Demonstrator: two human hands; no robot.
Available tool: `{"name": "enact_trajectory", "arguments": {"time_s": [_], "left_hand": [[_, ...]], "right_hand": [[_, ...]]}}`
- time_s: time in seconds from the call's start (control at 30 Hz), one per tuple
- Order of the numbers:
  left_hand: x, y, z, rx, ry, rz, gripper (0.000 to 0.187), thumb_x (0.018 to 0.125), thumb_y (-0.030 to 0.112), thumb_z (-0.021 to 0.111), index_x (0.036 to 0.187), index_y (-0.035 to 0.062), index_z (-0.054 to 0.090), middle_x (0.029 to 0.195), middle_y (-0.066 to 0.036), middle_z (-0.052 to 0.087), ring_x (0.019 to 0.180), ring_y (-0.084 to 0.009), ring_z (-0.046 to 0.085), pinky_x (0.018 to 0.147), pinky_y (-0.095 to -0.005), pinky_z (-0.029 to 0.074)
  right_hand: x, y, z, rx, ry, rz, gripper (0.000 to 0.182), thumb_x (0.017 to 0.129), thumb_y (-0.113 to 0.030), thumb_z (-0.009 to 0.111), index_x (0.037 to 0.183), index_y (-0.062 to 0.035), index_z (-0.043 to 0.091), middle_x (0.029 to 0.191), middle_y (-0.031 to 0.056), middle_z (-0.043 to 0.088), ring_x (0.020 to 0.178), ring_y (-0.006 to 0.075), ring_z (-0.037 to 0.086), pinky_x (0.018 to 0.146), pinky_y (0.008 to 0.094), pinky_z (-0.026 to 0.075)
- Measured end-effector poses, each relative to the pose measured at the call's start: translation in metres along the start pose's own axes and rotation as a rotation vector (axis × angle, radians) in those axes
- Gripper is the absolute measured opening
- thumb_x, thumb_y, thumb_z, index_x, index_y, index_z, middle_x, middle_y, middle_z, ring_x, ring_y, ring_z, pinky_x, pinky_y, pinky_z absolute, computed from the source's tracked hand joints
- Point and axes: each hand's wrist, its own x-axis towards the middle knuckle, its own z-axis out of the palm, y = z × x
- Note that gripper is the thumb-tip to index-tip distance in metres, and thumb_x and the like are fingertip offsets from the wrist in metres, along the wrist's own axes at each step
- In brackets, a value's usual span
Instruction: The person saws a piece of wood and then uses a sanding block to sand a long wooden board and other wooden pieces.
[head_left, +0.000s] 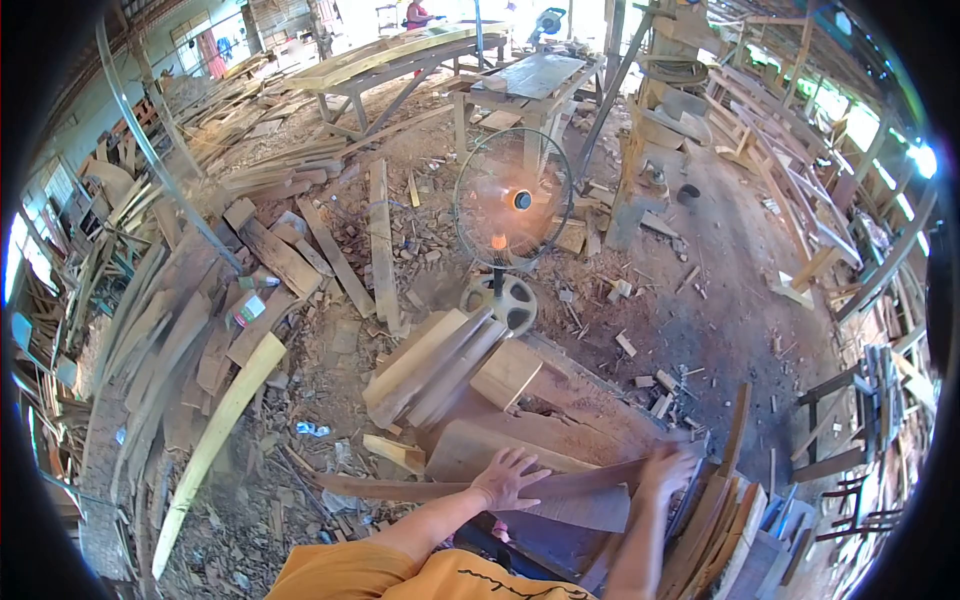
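A long narrow strip of brown wood (400,489) runs crosswise in front of my body. My left hand (508,478) lies flat on it with fingers spread, near its middle. Toward the strip's right end is my right hand (668,470), smeared by motion, so I cannot tell how its fingers are set. Just under the strip is a wide brown board (590,508). Beyond my left hand, a curved wooden piece (465,448) rests on the bench, with a squared wooden block (507,374) and several thick timber pieces (435,365) behind it.
A standing fan (522,200) with a round base is straight ahead. Upright boards (725,540) crowd the right side of the bench. Stacked planks (170,340) fill the left, and scraps litter the floor. Workbenches (400,55) and a person (418,14) are far back.
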Motion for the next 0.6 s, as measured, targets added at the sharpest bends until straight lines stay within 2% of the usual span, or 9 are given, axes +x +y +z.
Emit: {"name": "enact_trajectory", "arguments": {"time_s": [0.07,0.13,0.2,0.27,0.3,0.37,0.43,0.53,0.6], "left_hand": [[0.000,0.000,0.002,-0.001,0.000,-0.001,0.072,0.088,0.067,0.052,0.150,0.0317,0.040,0.152,-0.013,0.038,0.141,-0.0362,0.032,0.114,-0.0558,0.019],[0.003,-0.001,0.002,0.010,-0.009,0.006,0.072,0.088,0.067,0.052,0.149,0.0314,0.041,0.152,-0.013,0.038,0.140,-0.0362,0.032,0.114,-0.0557,0.020],[0.002,-0.001,0.003,-0.007,0.008,-0.003,0.072,0.087,0.067,0.053,0.148,0.0306,0.044,0.152,-0.013,0.038,0.139,-0.0362,0.034,0.114,-0.0554,0.021],[0.004,-0.001,0.001,0.004,0.000,-0.007,0.072,0.087,0.068,0.052,0.149,0.0309,0.042,0.152,-0.013,0.038,0.139,-0.0364,0.033,0.114,-0.0553,0.021],[0.003,0.001,0.000,0.006,-0.005,-0.009,0.073,0.087,0.068,0.052,0.150,0.0311,0.041,0.152,-0.013,0.038,0.139,-0.0366,0.033,0.114,-0.0553,0.021],[0.002,0.003,-0.003,0.019,-0.024,-0.012,0.073,0.088,0.067,0.051,0.150,0.0320,0.039,0.151,-0.013,0.039,0.139,-0.0369,0.032,0.114,-0.0553,0.021],[0.002,0.000,-0.001,0.016,-0.001,0.004,0.078,0.087,0.068,0.052,0.152,0.0274,0.036,0.150,-0.013,0.040,0.140,-0.0360,0.032,0.114,-0.0551,0.021],[0.001,0.001,0.000,-0.027,0.059,-0.024,0.082,0.085,0.064,0.057,0.149,0.0155,0.038,0.146,-0.013,0.043,0.136,-0.0331,0.035,0.113,-0.0515,0.024],[0.003,0.000,-0.002,-0.025,0.028,-0.028,0.086,0.084,0.066,0.056,0.149,0.0130,0.038,0.147,-0.013,0.043,0.138,-0.0325,0.034,0.114,-0.0517,0.023]], "right_hand": [[-0.095,-0.030,0.024,-0.048,0.211,-0.288,0.064,0.092,-0.041,0.060,0.127,0.0098,0.044,0.121,0.0271,0.050,0.110,0.0432,0.051,0.091,0.0589,0.044],[-0.163,-0.058,-0.018,0.149,-0.175,-0.481,0.063,0.090,-0.041,0.061,0.124,0.0102,0.045,0.115,0.0297,0.051,0.106,0.0462,0.050,0.091,0.0599,0.039],[-0.147,-0.050,-0.026,0.199,-0.205,-0.512,0.061,0.091,-0.042,0.059,0.122,0.0087,0.046,0.115,0.0293,0.051,0.110,0.0459,0.049,0.091,0.0618,0.039],[-0.076,-0.012,0.020,-0.012,0.302,-0.411,0.054,0.091,-0.042,0.059,0.116,0.0043,0.048,0.114,0.0266,0.053,0.102,0.0454,0.053,0.084,0.0593,0.045],[-0.026,0.014,0.035,0.011,0.385,-0.337,0.051,0.094,-0.041,0.056,0.116,0.0041,0.047,0.111,0.0264,0.054,0.099,0.0453,0.056,0.080,0.0589,0.048],[0.050,0.047,0.021,-0.036,0.136,-0.010,0.061,0.095,-0.042,0.057,0.124,0.0093,0.045,0.117,0.0268,0.056,0.099,0.0421,0.060,0.072,0.0490,0.056],[0.084,0.062,0.018,0.026,0.199,0.084,0.056,0.095,-0.041,0.057,0.123,0.0066,0.046,0.122,0.0282,0.053,0.106,0.0444,0.056,0.083,0.0543,0.052],[0.027,0.021,0.009,0.020,0.125,0.036,0.059,0.096,-0.042,0.056,0.124,0.0087,0.045,0.125,0.0300,0.050,0.108,0.0466,0.054,0.089,0.0556,0.049],[-0.067,-0.028,-0.002,0.025,0.061,-0.195,0.060,0.095,-0.040,0.054,0.123,0.0119,0.044,0.124,0.0330,0.050,0.107,0.0472,0.054,0.090,0.0569,0.046]]}}
